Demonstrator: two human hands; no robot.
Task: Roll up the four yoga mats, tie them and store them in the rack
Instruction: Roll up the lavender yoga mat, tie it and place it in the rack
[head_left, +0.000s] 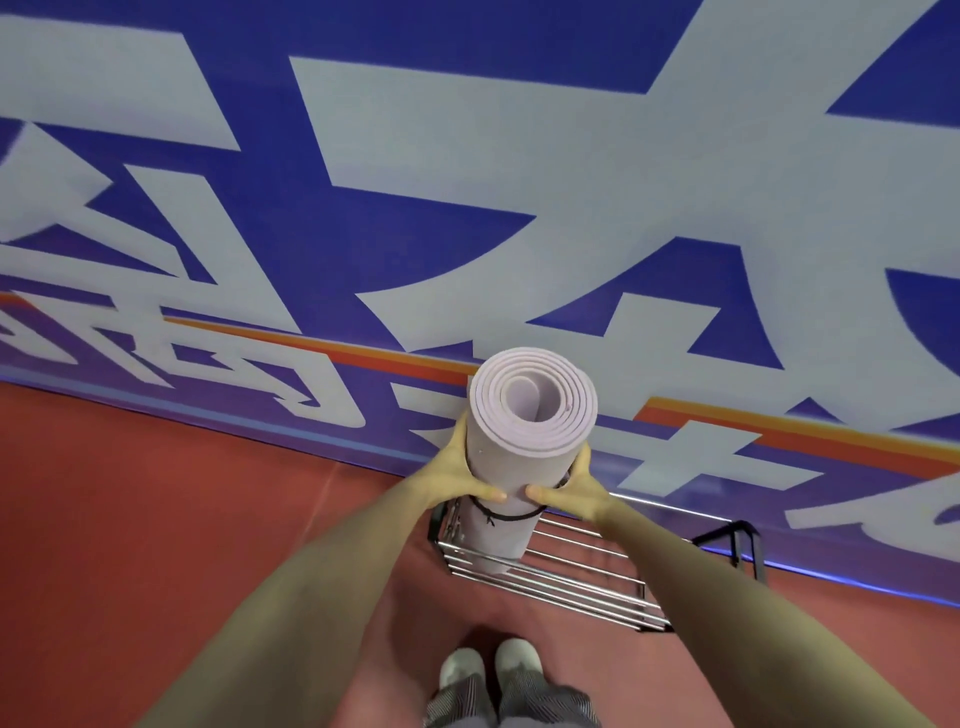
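While both the left hand (457, 480) and right hand (574, 491) grip the tied, upright mat (524, 441), storing is under way; next, lower it squarely into the rack (571, 587)

A blue wall (260, 104) carrying huge pale lettering (519, 145) is filling the upper view and slanting down, with an orange and red stripe (332, 347) running along its lower part, to where a matte reddish-brown floor (130, 519) is spreading beneath it in soft, even light.
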